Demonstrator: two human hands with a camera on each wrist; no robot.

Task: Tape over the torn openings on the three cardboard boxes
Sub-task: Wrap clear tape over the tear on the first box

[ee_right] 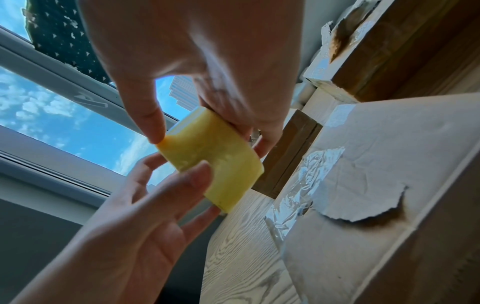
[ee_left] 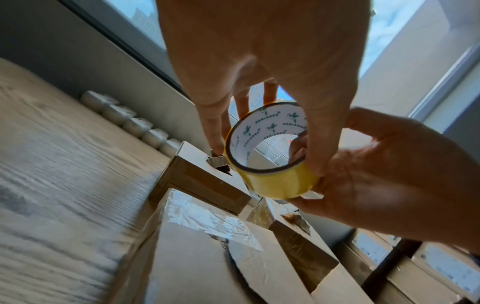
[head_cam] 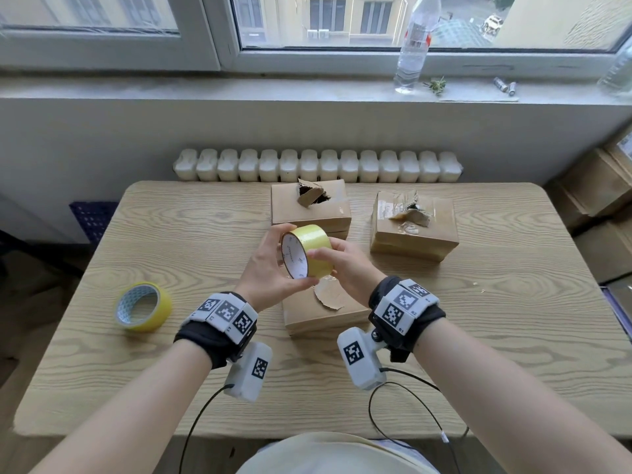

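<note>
A yellow tape roll [head_cam: 309,249] with a white core is held upright above the table. My left hand [head_cam: 275,260] grips it from the left, fingers over the top and thumb below. My right hand [head_cam: 337,260] pinches its yellow band from the right, thumb on the near face. In the left wrist view the roll [ee_left: 270,158] shows its printed core; in the right wrist view the roll [ee_right: 213,162] shows its outer band. Under my hands lies the near box [head_cam: 307,314] with a torn flap [head_cam: 330,297]. Behind it stand the far middle box [head_cam: 309,210] and the right box [head_cam: 415,230], both torn open on top.
A second yellow tape roll [head_cam: 143,306] lies on the wooden table [head_cam: 205,234] at the left. A white radiator [head_cam: 318,165] runs behind the table. A water bottle [head_cam: 413,46] stands on the sill. Stacked cartons [head_cam: 602,186] sit at the right, a blue crate [head_cam: 92,217] at the left.
</note>
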